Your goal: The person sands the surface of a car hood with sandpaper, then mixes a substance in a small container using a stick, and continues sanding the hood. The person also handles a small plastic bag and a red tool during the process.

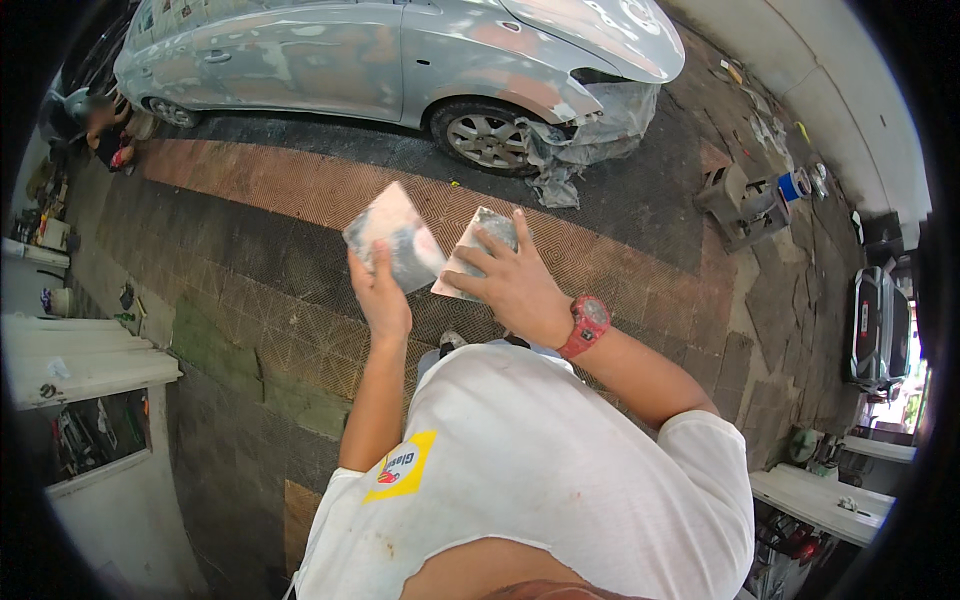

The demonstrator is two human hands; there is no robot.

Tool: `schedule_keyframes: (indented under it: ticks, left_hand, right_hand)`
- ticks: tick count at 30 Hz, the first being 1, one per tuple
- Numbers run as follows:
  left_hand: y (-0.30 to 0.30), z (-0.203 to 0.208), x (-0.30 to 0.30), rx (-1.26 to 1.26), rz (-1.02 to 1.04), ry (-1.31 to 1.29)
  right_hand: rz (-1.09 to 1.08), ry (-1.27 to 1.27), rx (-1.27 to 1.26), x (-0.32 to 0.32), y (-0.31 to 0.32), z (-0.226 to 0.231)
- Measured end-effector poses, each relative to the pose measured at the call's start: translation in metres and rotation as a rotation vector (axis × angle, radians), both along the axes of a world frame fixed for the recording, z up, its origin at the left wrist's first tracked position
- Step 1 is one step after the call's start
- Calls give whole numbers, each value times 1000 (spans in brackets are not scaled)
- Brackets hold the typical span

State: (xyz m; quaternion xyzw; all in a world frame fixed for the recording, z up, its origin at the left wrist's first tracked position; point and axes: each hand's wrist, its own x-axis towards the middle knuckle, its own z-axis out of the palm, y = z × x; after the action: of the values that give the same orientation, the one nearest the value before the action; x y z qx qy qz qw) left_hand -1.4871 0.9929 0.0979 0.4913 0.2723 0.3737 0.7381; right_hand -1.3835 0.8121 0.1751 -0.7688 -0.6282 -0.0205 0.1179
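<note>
My left hand point(380, 295) grips a flat rectangular piece point(395, 225), pinkish-white with grey smudges, its thumb lying on the upper face. Close beside it, my right hand point(518, 285) holds a smaller flat piece point(496, 222), greyish on top with a pale lower edge, under spread fingers. The inner edges of the two pieces nearly meet; I cannot tell whether they touch. What exactly the pieces are is not clear. A red watch point(588, 325) is on my right wrist. Both hands are in front of my white shirt, above the floor.
A car point(310, 65) with patchy grey and pinkish bodywork stands ahead, plastic sheeting point(600, 135) at its front. A grey stool point(735, 205) lies on its side at right. White cabinets point(90, 360) stand at left; another person point(108, 140) is at far left. Textured mats cover the floor.
</note>
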Motion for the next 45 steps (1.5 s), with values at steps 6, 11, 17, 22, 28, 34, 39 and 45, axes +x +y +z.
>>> schedule_keyframes:
  ticks: [6, 11, 17, 22, 28, 34, 39, 45]
  left_hand:
    - [18, 5, 0, -200, -155, -95]
    - [-1, 18, 3, -267, -168, -97]
    - [6, -2, 6, -98, -128, -56]
    - [9, 10, 0, -164, -173, 1]
    - [8, 7, 4, 116, -68, 98]
    - [36, -10, 0, -166, -87, -104]
    - [-5, 30, 27, -236, -208, -118]
    - [3, -14, 31, -368, -363, 63]
  right_hand:
    - [172, 181, 266, -20, 8, 28]
    - [-147, 80, 48, 29, 5, -25]
    - [-6, -88, 89, 9, 6, 0]
    - [-207, -105, 74, 34, 4, 2]
    - [21, -26, 80, 3, 7, -7]
    - [179, 104, 258, -14, 14, 30]
    - [-223, 165, 119, 26, 5, -21]
    - [-183, 537, 540, 43, -1, -15]
